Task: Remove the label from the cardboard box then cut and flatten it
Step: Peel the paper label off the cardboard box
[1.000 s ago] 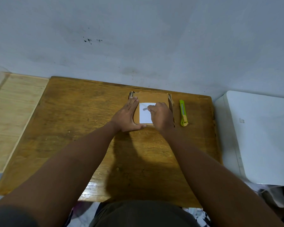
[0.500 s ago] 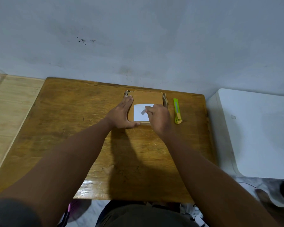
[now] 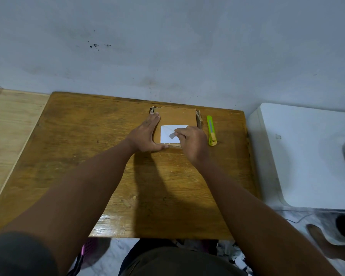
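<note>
Right hand [image 3: 191,143] grip pinches label [image 3: 167,134] corner; left hand [image 3: 145,136] flat, open, bracing cardboard box [image 3: 177,116].

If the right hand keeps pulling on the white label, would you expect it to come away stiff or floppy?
Probably floppy: the white label looks paper-thin, and its corner already curls up under the right hand. It may tear rather than peel whole, since most of it lies flat on the cardboard box. The box seems light, which may be why the left hand braces it.

Bare forearms, no watch/rings; dark grey short sleeve [image 3: 18,253] on left arm, dark olive-grey trousers [image 3: 179,261].
</note>
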